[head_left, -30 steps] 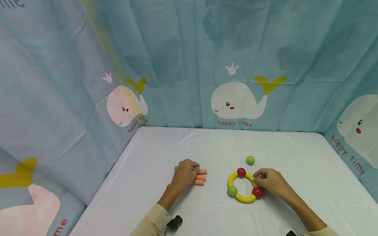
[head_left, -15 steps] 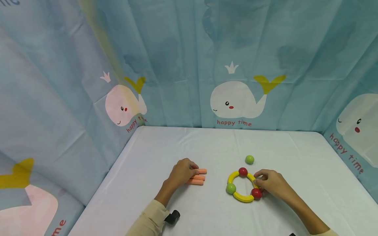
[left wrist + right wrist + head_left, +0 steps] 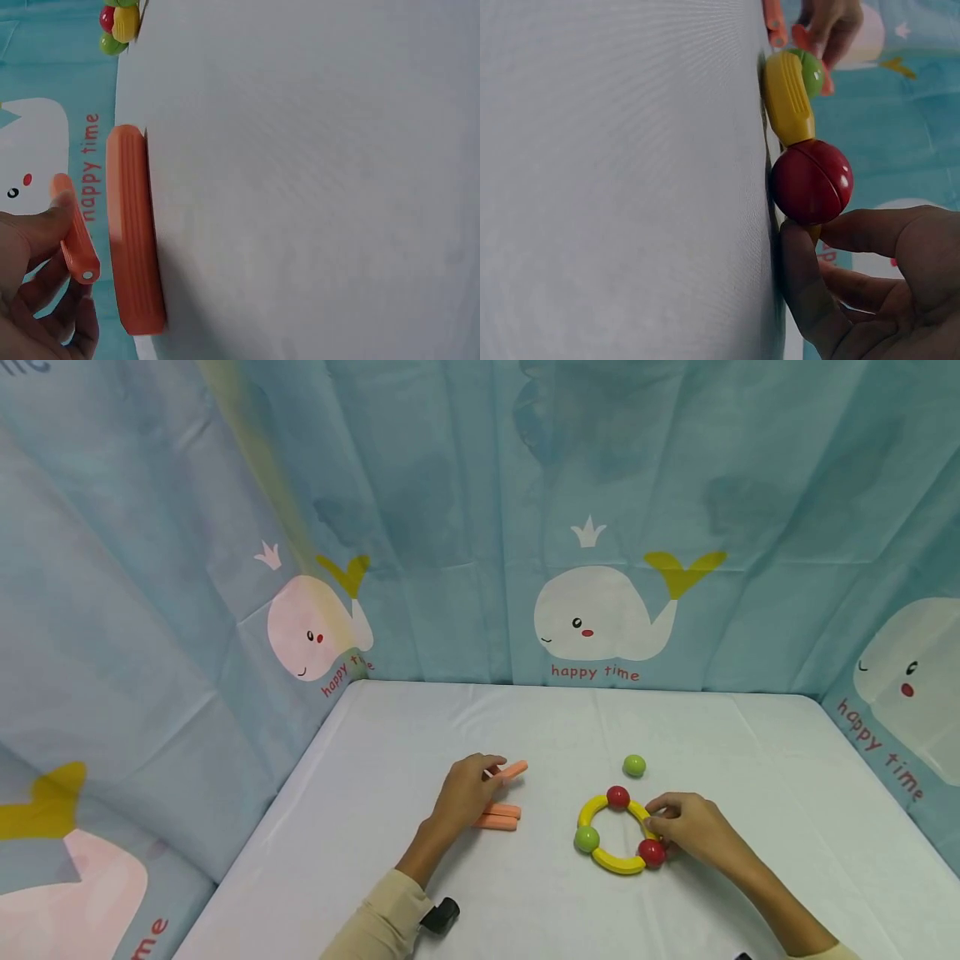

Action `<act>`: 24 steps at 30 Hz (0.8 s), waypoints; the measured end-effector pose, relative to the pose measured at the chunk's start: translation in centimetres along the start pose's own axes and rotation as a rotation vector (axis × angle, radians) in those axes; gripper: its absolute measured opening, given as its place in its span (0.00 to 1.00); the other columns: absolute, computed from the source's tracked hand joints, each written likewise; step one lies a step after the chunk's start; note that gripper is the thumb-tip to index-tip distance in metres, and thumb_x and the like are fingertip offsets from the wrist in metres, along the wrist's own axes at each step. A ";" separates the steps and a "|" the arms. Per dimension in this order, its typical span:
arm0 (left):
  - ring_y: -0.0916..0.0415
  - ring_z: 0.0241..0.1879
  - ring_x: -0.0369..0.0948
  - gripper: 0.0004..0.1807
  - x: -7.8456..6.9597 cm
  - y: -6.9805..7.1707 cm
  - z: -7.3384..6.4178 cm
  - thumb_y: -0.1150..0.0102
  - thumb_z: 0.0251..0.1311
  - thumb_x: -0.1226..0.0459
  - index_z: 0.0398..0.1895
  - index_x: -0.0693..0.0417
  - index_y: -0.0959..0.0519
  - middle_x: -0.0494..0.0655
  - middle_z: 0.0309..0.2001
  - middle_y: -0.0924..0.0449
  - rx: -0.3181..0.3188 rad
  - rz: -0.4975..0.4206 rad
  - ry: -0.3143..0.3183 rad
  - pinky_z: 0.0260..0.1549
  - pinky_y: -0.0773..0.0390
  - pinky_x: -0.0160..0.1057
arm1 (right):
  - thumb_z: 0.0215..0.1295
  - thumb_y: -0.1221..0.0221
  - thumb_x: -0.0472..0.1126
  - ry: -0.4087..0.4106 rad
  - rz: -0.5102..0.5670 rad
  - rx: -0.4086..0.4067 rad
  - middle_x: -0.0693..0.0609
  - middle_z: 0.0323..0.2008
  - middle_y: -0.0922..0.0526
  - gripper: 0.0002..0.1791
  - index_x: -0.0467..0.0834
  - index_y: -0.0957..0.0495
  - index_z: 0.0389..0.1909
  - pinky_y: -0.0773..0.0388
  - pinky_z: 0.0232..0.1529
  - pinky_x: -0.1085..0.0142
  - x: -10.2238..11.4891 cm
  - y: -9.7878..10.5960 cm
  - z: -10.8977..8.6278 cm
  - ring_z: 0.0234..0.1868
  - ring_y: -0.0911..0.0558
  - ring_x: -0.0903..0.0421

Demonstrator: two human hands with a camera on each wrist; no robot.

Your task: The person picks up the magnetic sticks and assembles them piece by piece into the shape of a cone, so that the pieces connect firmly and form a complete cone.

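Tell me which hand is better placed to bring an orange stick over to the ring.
Probably the left: the left hand pinches an orange stick, held apart from the other two sticks, while the right hand grips the ring.

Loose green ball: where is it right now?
In the head view, the loose green ball lies on the white table, right of centre, just beyond the far red ball of the yellow ring.

Curtained-off spot, bldg. type unclear; blue curtains (image 3: 450,468) w/ whale prints (image 3: 600,614) & "happy time" lettering (image 3: 593,673) on three sides; white tbl. (image 3: 562,727) set between them.
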State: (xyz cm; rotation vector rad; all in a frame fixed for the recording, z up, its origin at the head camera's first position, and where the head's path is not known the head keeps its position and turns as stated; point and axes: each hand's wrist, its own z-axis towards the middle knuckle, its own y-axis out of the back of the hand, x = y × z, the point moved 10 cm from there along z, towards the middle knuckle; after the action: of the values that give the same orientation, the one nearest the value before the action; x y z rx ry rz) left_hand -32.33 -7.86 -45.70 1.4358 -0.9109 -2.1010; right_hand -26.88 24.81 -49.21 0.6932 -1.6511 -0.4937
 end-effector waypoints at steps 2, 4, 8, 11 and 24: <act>0.19 0.43 0.41 0.18 -0.4 -0.1 0.1 0.32 0.70 0.65 0.61 0.59 0.15 0.46 0.45 0.14 -0.004 -0.020 -0.005 0.46 0.19 0.41 | 0.67 0.31 0.39 0.002 -0.002 0.002 0.50 0.31 0.16 0.19 0.32 0.17 0.53 0.16 0.30 0.63 0.0 0.0 0.0 0.26 0.18 0.54; 0.20 0.44 0.40 0.17 -0.9 -0.3 0.3 0.32 0.71 0.63 0.60 0.57 0.15 0.45 0.45 0.15 -0.009 -0.038 0.001 0.46 0.19 0.40 | 0.67 0.31 0.40 0.000 -0.002 0.004 0.50 0.29 0.16 0.19 0.32 0.17 0.54 0.17 0.30 0.63 0.0 0.0 0.0 0.25 0.18 0.54; 0.18 0.47 0.40 0.15 -2.1 -0.6 0.6 0.30 0.70 0.62 0.57 0.54 0.13 0.44 0.46 0.15 -0.021 -0.084 0.009 0.49 0.18 0.41 | 0.67 0.31 0.40 -0.015 0.007 0.011 0.50 0.28 0.17 0.20 0.32 0.18 0.55 0.16 0.29 0.61 -0.1 -0.1 0.0 0.23 0.18 0.53; 0.16 0.50 0.40 0.15 -3.0 -1.2 0.9 0.30 0.69 0.62 0.57 0.53 0.14 0.42 0.48 0.14 -0.016 -0.147 0.005 0.53 0.17 0.40 | 0.67 0.31 0.40 -0.023 0.019 0.016 0.49 0.28 0.17 0.21 0.32 0.18 0.56 0.15 0.29 0.61 -0.2 -0.1 -0.1 0.23 0.17 0.53; 0.14 0.45 0.35 0.21 -7.1 -5.4 2.2 0.29 0.68 0.64 0.63 0.55 0.17 0.44 0.49 0.12 0.064 -0.267 -0.030 0.46 0.16 0.30 | 0.67 0.31 0.39 -0.014 0.058 0.025 0.48 0.28 0.17 0.20 0.31 0.18 0.55 0.15 0.27 0.60 -0.5 -0.4 -0.1 0.23 0.17 0.52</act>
State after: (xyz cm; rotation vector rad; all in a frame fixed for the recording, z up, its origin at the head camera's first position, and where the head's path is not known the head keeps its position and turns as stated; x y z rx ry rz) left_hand -31.67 1.24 -44.49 1.6411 -0.8436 -2.3085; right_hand -26.64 24.81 -49.82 0.6599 -1.6880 -0.4379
